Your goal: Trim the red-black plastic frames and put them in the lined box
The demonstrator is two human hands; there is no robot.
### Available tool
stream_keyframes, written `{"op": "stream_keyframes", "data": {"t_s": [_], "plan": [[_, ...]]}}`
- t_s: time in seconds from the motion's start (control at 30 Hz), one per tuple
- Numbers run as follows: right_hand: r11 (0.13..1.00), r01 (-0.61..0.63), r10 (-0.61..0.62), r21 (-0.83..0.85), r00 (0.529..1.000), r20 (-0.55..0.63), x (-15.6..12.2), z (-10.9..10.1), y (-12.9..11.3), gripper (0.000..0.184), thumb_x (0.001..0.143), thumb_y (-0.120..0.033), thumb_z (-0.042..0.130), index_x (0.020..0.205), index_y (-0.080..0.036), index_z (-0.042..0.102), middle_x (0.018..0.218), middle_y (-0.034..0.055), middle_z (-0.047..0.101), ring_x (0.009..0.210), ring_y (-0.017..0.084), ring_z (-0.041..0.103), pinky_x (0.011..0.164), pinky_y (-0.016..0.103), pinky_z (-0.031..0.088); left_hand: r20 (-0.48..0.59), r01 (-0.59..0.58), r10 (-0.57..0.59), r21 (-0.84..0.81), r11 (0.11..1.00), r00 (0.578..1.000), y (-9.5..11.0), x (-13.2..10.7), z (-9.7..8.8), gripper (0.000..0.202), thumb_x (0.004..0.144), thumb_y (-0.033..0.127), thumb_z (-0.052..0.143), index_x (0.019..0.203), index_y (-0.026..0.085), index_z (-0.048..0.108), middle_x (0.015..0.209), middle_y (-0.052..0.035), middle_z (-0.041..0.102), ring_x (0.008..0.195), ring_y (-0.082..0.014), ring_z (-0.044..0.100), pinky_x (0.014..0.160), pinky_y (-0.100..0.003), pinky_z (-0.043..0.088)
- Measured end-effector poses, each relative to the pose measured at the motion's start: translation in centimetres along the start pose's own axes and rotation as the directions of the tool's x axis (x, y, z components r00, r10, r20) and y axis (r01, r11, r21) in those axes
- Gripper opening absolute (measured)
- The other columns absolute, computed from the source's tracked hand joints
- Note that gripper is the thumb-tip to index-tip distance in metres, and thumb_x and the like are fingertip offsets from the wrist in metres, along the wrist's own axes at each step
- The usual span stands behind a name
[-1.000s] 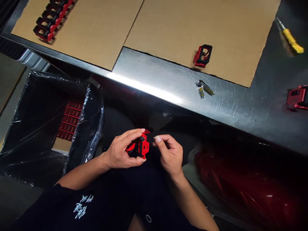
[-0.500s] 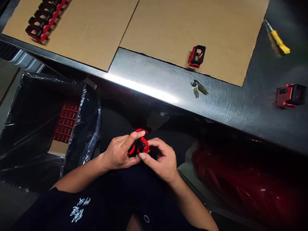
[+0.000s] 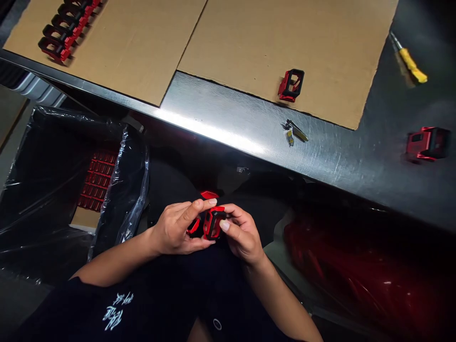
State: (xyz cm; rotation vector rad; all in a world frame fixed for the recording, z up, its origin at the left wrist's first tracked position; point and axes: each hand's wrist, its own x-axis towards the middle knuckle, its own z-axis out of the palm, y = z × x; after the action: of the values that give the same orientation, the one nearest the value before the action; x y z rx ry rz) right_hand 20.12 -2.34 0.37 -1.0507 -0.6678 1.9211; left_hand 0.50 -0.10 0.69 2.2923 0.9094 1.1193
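Observation:
In front of my lap, a red and black plastic frame part [image 3: 211, 224] sits between my two hands. My right hand [image 3: 244, 236] pinches its right side, thumb on the black rim and fingers behind. My left hand [image 3: 180, 225] is curled around the part's left side, with the index finger stretched above it and the thumb below. More red and black plastic [image 3: 193, 227] shows inside the left palm, and a red edge [image 3: 209, 195] sticks out above the left fingers. Whether these belong to one second part I cannot tell.
On the metal table's cardboard [image 3: 285, 42] stands one similar part [image 3: 291, 85]; several stand in a row [image 3: 67, 28]. Small metal pieces [image 3: 295, 131], a yellow-handled tool [image 3: 409, 61] and another part [image 3: 427, 144] lie rightward. A plastic-lined bin [image 3: 32, 190] holds red parts.
The part in my right fingers has turned, and its black-rimmed opening now faces up toward me. My right thumb has moved up onto the rim. The left hand has barely shifted.

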Motion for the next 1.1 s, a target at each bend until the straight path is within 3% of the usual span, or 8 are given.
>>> {"op": "stream_keyframes", "data": {"t_s": [0.17,0.43,0.67,0.9,1.0,1.1], "plan": [[0.986,-0.101,0.101,0.13,0.995,0.006,0.4,0.4,-0.1,0.032,0.077,-0.047,0.082,0.092,-0.02,0.072,0.072,0.0015,0.074,0.057,0.016,0.067,0.058,0.029,0.057,0.035,0.091,-0.088,-0.088,0.992,0.995,0.1,-0.1,-0.1,0.116,0.08,0.043,0.083,0.164,0.012,0.009,0.128,-0.0236,0.072,0.107,-0.0274,0.077,0.081,-0.036,0.068],[0.96,-0.2,0.202,0.195,0.979,0.006,0.4,0.3,0.2,0.041,0.072,-0.052,0.086,0.089,-0.02,0.068,0.076,0.002,0.073,0.058,0.015,0.066,0.053,0.026,0.055,0.097,0.36,-0.347,-0.199,0.912,0.933,0.9,-0.6,-0.1,0.115,0.078,0.044,0.083,0.164,0.022,0.01,0.134,-0.0197,0.069,0.094,-0.0217,0.077,0.084,-0.035,0.066],[0.95,-0.21,0.204,0.233,0.978,0.049,0.3,0.6,-0.1,0.037,0.073,-0.048,0.088,0.086,-0.019,0.068,0.057,-0.0029,0.067,0.041,0.01,0.055,0.043,0.022,0.048,0.155,0.375,-0.347,-0.221,0.9,0.925,0.9,-0.7,0.0,0.099,0.079,0.034,0.077,0.161,0.018,0.025,0.133,-0.021,0.066,0.107,-0.0278,0.074,0.086,-0.04,0.066],[0.959,-0.219,0.215,0.182,0.976,0.043,0.6,0.8,-0.1,0.036,0.072,-0.045,0.091,0.081,-0.018,0.068,0.054,-0.0055,0.062,0.041,0.007,0.051,0.042,0.018,0.044,0.251,0.39,-0.332,-0.236,0.89,0.909,0.5,-0.1,-0.5,0.079,0.074,0.026,0.08,0.147,0.021,0.05,0.132,-0.0168,0.064,0.12,-0.032,0.067,0.099,-0.049,0.062],[0.984,-0.148,0.15,0.097,0.989,-0.017,0.6,0.6,-0.2,0.036,0.076,-0.051,0.086,0.084,-0.019,0.07,0.055,-0.0044,0.063,0.043,0.009,0.054,0.044,0.02,0.047,0.218,0.387,-0.331,-0.318,0.865,0.918,-0.1,-0.3,-0.7,0.08,0.074,0.032,0.084,0.146,0.024,0.051,0.135,-0.0171,0.063,0.123,-0.0325,0.065,0.103,-0.051,0.059],[0.982,0.057,-0.088,-0.18,0.981,-0.172,0.7,-0.3,-1.2,0.031,0.085,-0.051,0.078,0.086,-0.02,0.073,0.058,-0.0022,0.065,0.049,0.012,0.059,0.049,0.025,0.052,0.161,0.384,-0.35,-0.445,0.809,0.923,-0.5,-0.8,-0.8,0.084,0.073,0.038,0.088,0.147,0.027,0.051,0.137,-0.0163,0.062,0.128,-0.0318,0.062,0.109,-0.051,0.055]]}}
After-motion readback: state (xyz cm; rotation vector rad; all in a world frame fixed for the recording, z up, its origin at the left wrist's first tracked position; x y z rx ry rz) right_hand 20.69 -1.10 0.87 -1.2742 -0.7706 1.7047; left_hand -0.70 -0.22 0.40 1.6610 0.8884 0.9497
